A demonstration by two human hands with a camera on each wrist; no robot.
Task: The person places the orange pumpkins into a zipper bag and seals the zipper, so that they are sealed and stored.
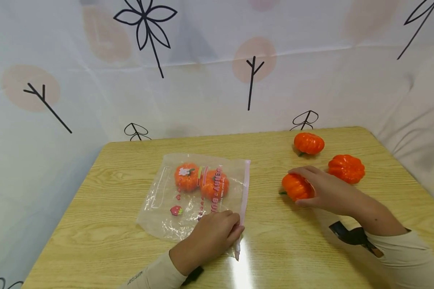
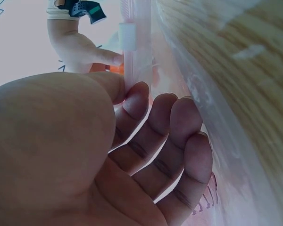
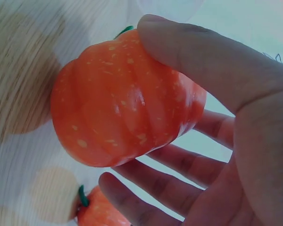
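Observation:
My right hand (image 1: 323, 188) grips a small orange pumpkin (image 1: 295, 187) with a green stem, thumb on one side and fingers on the other. In the right wrist view this pumpkin (image 3: 127, 99) is tilted, its stem partly behind the thumb. With my left hand (image 1: 215, 230) I pinch the pink-edged opening of a clear zip bag (image 1: 159, 216). Its white slider (image 2: 128, 36) shows just beyond the thumb and forefinger in the left wrist view. Inside the bag lie two orange pumpkins (image 1: 186, 182), seen through printed plastic.
Two more pumpkins rest on the wooden table (image 1: 105, 192): one at the back right (image 1: 309, 143), another (image 1: 346, 169) beyond my right hand. A patterned white cloth (image 1: 202, 100) hangs behind the table's far edge.

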